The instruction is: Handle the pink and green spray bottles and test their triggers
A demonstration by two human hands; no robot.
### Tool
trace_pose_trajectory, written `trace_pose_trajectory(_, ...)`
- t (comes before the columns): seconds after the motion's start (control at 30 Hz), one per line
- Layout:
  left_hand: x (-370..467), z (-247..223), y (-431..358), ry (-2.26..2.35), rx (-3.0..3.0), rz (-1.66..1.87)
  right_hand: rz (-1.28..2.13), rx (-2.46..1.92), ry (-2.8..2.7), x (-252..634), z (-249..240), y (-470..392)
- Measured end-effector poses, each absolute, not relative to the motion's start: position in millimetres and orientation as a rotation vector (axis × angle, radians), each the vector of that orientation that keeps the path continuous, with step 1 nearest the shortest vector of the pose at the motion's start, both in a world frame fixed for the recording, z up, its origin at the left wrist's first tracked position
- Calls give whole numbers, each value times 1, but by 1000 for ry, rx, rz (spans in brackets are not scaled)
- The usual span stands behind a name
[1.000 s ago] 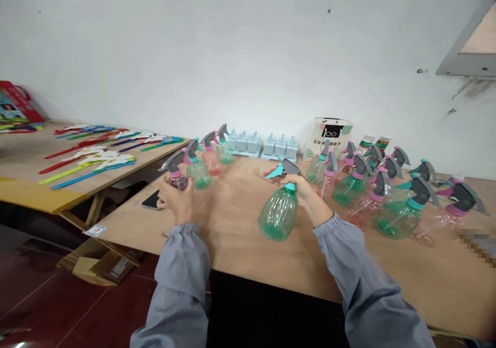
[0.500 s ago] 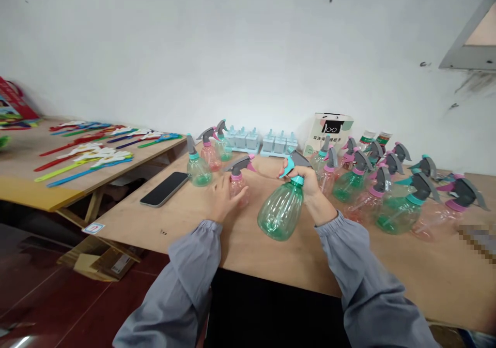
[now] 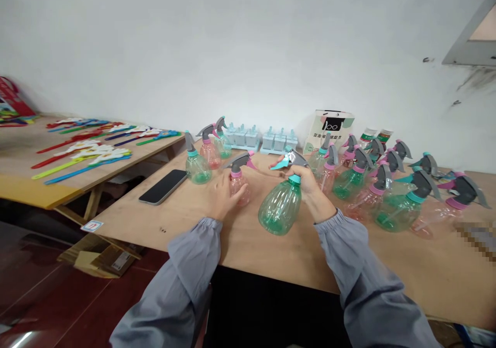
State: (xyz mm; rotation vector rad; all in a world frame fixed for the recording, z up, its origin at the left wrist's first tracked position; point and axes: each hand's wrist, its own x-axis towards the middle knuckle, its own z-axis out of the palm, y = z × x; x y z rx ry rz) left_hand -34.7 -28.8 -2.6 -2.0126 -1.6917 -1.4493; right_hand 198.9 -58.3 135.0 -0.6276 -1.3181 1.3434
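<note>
My right hand [image 3: 309, 183] is closed round the neck of a green spray bottle [image 3: 279, 209] with a grey and turquoise trigger head. The bottle tilts, its base toward the lower left. Fingers of my left hand [image 3: 225, 199] wrap the side of a pink spray bottle [image 3: 239, 186] with a grey head and pink trigger, which stands upright on the table [image 3: 267, 265]. Behind my left hand stand a green spray bottle [image 3: 199, 168], a pink one [image 3: 210, 154] and another green one [image 3: 223, 144]. Several more pink and green spray bottles [image 3: 349, 183] crowd the table right of my right hand.
A phone [image 3: 163, 186] lies at the left of the table. Light-blue ice-pop moulds [image 3: 279, 141] and a printed box [image 3: 328, 132] stand near the wall. On the table at left [image 3: 58, 195] lie several colourful flat sticks [image 3: 93, 156]. A carton [image 3: 112, 261] sits below.
The green bottle in my right hand has shifted slightly, and its trigger now shows more clearly, with the fingers less over it. My left hand stays on the pink bottle.
</note>
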Motion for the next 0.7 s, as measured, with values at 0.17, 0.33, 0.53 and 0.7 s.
trace_pose_trajectory(0.17,-33,0,-30,-1703,-2039,-1482,1352,-696,-1390,198,130,-51)
trace_pose_trajectory(0.33,-32,2,-31,-1693,-2047,-1507,1291,-715,-1313,198,121,-45)
trace_pose_trajectory(0.53,-32,1,-30,-1671,-2052,-1528,1249,-653,-1347,199,123,-45)
trace_pose_trajectory(0.7,-32,1,-30,-1672,-2074,-1553,1229,-689,-1270,198,118,-43)
